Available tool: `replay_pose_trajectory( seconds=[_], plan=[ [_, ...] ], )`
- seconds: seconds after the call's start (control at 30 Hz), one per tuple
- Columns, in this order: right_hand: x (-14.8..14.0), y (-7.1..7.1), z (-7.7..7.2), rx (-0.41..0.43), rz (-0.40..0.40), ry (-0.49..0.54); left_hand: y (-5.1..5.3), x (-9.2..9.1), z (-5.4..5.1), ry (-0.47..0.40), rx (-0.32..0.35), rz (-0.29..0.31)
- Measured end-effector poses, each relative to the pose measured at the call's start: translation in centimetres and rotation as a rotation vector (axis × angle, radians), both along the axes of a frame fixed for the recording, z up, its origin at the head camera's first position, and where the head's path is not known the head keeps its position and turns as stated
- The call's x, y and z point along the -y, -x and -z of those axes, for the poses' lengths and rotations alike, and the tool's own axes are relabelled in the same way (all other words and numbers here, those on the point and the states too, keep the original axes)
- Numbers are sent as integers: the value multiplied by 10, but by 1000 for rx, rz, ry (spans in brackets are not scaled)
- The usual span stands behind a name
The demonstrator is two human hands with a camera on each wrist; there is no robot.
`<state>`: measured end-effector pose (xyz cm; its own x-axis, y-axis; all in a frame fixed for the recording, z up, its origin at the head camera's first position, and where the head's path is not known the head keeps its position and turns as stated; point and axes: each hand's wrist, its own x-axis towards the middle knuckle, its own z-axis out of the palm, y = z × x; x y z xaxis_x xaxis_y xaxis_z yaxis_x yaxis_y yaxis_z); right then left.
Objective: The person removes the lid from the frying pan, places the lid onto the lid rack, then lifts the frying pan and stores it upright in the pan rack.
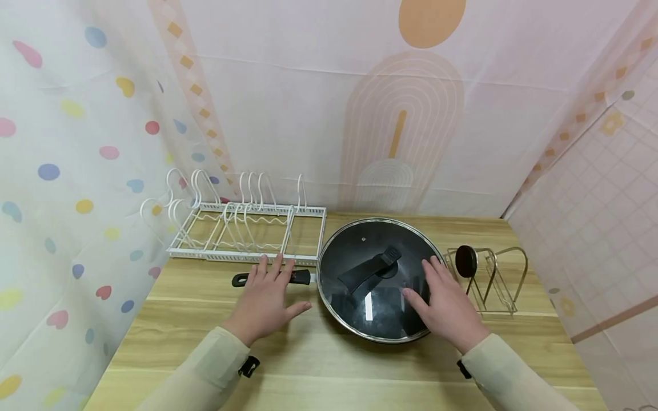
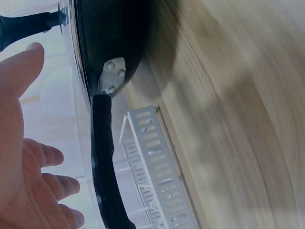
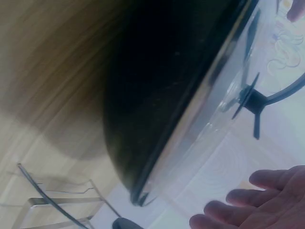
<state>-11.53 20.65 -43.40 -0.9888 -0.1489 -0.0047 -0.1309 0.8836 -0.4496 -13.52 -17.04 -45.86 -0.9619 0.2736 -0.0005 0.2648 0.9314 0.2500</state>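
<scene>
A black pan (image 2: pixel 114 28) with a glass lid (image 1: pixel 360 251) stands on the wooden table, its black handle (image 2: pixel 102 157) pointing left. On the lid is a black knob with a long grip (image 1: pixel 367 271). My left hand (image 1: pixel 264 308) hovers by the pan handle with fingers spread, a gap between them in the left wrist view (image 2: pixel 28 176). Above the lid's right side hangs my right hand (image 1: pixel 449 308), fingers extended and holding nothing; the right wrist view shows it (image 3: pixel 267 205) apart from the lid (image 3: pixel 205 119).
A white wire rack (image 1: pixel 247 257) stands behind the pan handle, at the back left. Right of the pan is a smaller metal wire rack (image 1: pixel 493 285) with a dark oval piece (image 1: pixel 466 261) on it. Patterned curtains (image 1: pixel 288 114) hang behind and at both sides of the table (image 1: pixel 319 382).
</scene>
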Motion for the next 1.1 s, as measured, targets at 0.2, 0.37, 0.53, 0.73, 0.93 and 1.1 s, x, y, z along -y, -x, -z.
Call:
replay_pose_trajectory(
  seconds=[0.2,0.37,0.53,0.73,0.93,1.1],
  plan=[
    [11,-1,-8,-9,-1,64,3,8,2,10,3,-8],
    [24,-1,-11,4,15,126,5,14,6,13,14,-19],
    [38,1,-13,31,15,213,7,19,10,19,22,-24],
    [55,3,-14,76,32,310,9,20,12,27,26,-32],
    [66,7,-15,136,63,387,12,23,14,34,32,-39],
    [70,11,-18,226,93,454,15,24,16,26,27,-41]
  ],
)
